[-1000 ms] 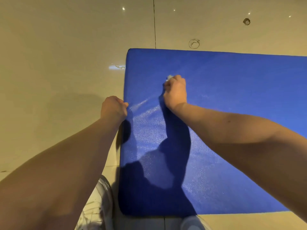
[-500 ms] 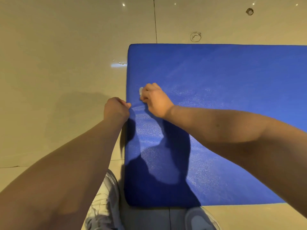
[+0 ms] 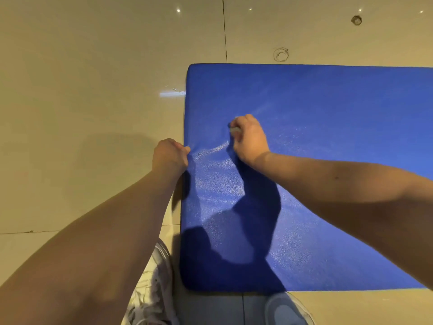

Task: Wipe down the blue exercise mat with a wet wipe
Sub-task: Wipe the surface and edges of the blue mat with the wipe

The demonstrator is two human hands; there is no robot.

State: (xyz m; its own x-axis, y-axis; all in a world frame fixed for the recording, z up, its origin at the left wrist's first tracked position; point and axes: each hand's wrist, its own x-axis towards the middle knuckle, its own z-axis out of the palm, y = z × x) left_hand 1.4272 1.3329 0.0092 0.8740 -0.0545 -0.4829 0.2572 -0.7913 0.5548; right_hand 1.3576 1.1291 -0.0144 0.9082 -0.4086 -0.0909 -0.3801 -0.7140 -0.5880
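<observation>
Blue foam: the exercise mat (image 3: 339,118) lies flat on the tiled floor (image 3: 82,95). Its long axis runs away to my right and out of frame, and its short left edge is the one nearest both hands.

My left hand (image 3: 169,157) is at that left edge, fingers curled and pinching the rim, which puckers slightly there. My right hand (image 3: 249,139) rests on the mat surface just inside the same edge. Its fingers are curled over a bunched wet wipe (image 3: 235,130), of which only a small pale corner shows at the knuckles. The two hands are near each other but apart. A paler sheen marks the mat between and below them.

Judgement: the bulk of the surface lies to the right, along the long axis. The right hand is the nearer one to carry the stroke that way, while the left anchors the edge. The far-right end is out of view, so coverage there cannot be told.
</observation>
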